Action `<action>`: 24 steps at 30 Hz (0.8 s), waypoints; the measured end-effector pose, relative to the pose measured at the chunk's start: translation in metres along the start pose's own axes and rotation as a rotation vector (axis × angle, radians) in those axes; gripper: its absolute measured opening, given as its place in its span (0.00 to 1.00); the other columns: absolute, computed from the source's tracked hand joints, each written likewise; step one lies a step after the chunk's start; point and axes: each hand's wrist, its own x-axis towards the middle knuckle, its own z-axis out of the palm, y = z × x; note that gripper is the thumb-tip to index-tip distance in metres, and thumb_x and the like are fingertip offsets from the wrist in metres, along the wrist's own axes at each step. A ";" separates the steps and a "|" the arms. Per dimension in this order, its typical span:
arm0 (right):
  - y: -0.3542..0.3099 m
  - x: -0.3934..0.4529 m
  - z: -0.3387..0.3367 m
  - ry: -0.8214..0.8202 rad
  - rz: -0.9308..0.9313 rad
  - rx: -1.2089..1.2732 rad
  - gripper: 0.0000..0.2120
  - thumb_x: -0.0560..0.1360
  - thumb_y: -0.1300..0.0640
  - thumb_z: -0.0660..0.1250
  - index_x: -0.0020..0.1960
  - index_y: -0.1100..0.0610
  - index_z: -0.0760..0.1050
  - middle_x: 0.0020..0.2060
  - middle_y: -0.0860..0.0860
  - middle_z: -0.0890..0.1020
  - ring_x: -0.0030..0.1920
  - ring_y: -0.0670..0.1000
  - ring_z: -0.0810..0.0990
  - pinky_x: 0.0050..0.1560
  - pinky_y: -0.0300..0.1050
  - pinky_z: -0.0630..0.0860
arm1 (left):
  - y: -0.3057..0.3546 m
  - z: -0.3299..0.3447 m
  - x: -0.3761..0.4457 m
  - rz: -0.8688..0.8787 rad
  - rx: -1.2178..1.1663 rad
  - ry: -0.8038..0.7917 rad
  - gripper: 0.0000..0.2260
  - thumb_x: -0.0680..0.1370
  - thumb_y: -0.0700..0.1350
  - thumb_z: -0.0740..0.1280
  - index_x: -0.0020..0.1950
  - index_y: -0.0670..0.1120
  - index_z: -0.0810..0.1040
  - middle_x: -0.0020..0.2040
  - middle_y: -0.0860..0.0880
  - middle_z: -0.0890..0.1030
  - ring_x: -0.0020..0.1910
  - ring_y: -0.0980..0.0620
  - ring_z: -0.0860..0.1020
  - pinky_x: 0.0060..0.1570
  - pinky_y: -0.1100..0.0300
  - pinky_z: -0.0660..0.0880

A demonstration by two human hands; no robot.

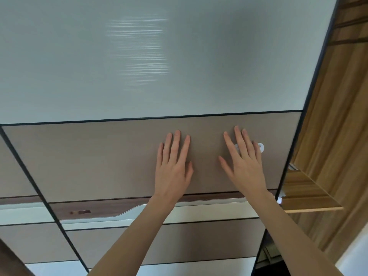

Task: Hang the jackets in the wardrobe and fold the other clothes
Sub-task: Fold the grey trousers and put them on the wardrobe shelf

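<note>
A sliding wardrobe door (99, 160) fills the view, with a frosted white panel on top and a taupe panel below it. My left hand (173, 166) lies flat on the taupe panel, fingers straight and spread. My right hand (243, 164) lies flat on the same panel a little to the right, its fingers partly covering a small white stick-on handle (260, 147). No jackets or other clothes are in view.
The door's black right edge (296, 140) borders a gap that shows the wooden wardrobe interior (328, 126) and a wooden shelf (310, 202). A second door panel (16, 176) overlaps at the left. A dark band with a silver recessed pull (131, 213) runs below the hands.
</note>
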 end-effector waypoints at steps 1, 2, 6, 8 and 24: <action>0.010 -0.001 -0.002 -0.010 0.000 -0.009 0.34 0.83 0.44 0.66 0.84 0.52 0.58 0.84 0.55 0.55 0.84 0.56 0.51 0.80 0.63 0.57 | 0.007 0.000 0.002 -0.006 -0.003 0.010 0.34 0.80 0.45 0.69 0.84 0.45 0.61 0.84 0.41 0.57 0.84 0.41 0.53 0.80 0.38 0.56; 0.019 -0.002 -0.005 -0.018 0.007 -0.018 0.34 0.83 0.43 0.65 0.84 0.52 0.58 0.84 0.55 0.55 0.84 0.56 0.51 0.80 0.63 0.57 | 0.012 -0.001 0.003 -0.024 -0.004 0.030 0.33 0.80 0.46 0.68 0.83 0.45 0.61 0.84 0.41 0.57 0.84 0.40 0.54 0.79 0.37 0.56; 0.030 -0.006 -0.016 0.013 0.094 -0.070 0.36 0.82 0.39 0.64 0.84 0.52 0.58 0.84 0.55 0.54 0.84 0.58 0.51 0.80 0.65 0.55 | 0.020 0.001 0.008 -0.081 0.030 0.093 0.30 0.81 0.47 0.66 0.83 0.45 0.62 0.84 0.40 0.57 0.83 0.39 0.54 0.79 0.36 0.55; 0.024 -0.005 -0.018 0.039 0.088 -0.096 0.36 0.82 0.37 0.64 0.84 0.51 0.58 0.84 0.54 0.55 0.84 0.58 0.51 0.79 0.67 0.54 | 0.020 0.005 0.010 -0.076 0.026 0.078 0.30 0.82 0.47 0.66 0.83 0.45 0.62 0.84 0.40 0.57 0.83 0.39 0.54 0.79 0.35 0.55; 0.104 -0.013 -0.018 -0.041 0.224 0.029 0.46 0.78 0.33 0.67 0.85 0.54 0.52 0.85 0.55 0.49 0.84 0.60 0.45 0.77 0.71 0.58 | 0.090 0.048 0.021 0.140 -0.076 -0.007 0.31 0.83 0.47 0.63 0.85 0.47 0.57 0.85 0.44 0.53 0.84 0.43 0.51 0.81 0.37 0.51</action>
